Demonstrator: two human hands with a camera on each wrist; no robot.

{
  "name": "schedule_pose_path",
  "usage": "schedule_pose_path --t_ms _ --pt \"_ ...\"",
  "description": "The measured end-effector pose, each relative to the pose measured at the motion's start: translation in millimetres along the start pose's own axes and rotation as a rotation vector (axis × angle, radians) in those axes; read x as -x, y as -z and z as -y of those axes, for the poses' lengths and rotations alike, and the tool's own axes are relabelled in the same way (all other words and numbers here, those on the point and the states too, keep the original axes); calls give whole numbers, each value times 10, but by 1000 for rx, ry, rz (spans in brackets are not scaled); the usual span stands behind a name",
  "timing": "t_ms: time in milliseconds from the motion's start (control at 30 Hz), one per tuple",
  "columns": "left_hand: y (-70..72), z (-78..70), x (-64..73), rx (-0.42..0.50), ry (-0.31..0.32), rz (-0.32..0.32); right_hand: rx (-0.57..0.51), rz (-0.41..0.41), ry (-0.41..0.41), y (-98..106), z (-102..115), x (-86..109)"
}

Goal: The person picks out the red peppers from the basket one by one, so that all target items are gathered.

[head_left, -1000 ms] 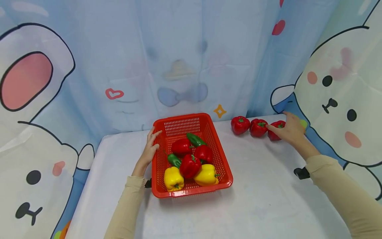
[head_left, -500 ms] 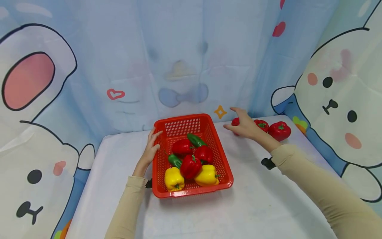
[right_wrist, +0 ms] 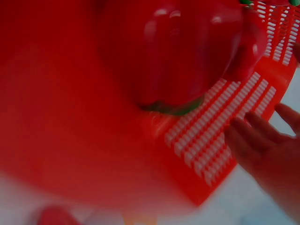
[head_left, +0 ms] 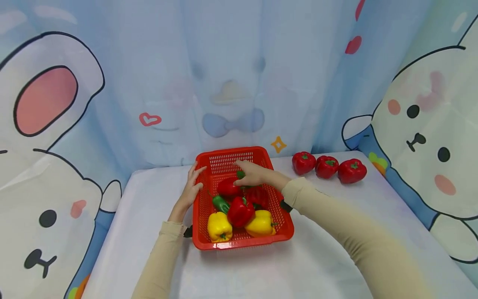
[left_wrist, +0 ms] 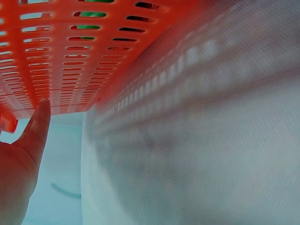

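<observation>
A red perforated basket [head_left: 243, 245] holds red bell peppers [head_left: 240, 211], yellow bell peppers [head_left: 220, 227] and green peppers [head_left: 221, 204]. My left hand [head_left: 188, 193] holds its left rim, fingertips overlapping the edge; in the left wrist view one finger [left_wrist: 40, 124] lies along the outer wall. My right hand [head_left: 255, 173] reaches over the basket's right side, thumb and fingers spread above another green pepper [head_left: 240, 174] that it partly hides. In the right wrist view that hand's fingers [right_wrist: 243, 140] show relaxed and apart, with a red bell pepper [right_wrist: 187, 51] close by.
Several things stand beyond the basket: three red bell peppers [head_left: 326, 167] in a row at the table's back right. A printed cloth [head_left: 231, 62] hangs behind the white table [head_left: 231, 274].
My right hand has swept left from the row of three red bell peppers to over the basket, holding nothing. The left hand stays on the basket's rim; the view shifts slightly.
</observation>
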State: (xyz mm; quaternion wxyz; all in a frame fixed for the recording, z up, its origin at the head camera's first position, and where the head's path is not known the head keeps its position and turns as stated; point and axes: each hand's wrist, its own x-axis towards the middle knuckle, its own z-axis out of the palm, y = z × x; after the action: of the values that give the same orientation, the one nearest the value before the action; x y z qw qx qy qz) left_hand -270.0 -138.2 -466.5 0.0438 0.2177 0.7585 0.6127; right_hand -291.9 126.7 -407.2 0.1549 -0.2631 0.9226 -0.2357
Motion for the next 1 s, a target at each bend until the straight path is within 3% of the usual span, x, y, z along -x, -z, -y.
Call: schedule_pose_path --t_ms 433,800,1000 --pt "-8 2 18 -12 -8 -1 76 168 -74 -319 161 -359" --pt "-42 23 17 -16 11 10 -24 170 -118 -393 68 -335" --pt "-8 10 8 -7 8 -6 -1 105 -87 -390 43 -353"
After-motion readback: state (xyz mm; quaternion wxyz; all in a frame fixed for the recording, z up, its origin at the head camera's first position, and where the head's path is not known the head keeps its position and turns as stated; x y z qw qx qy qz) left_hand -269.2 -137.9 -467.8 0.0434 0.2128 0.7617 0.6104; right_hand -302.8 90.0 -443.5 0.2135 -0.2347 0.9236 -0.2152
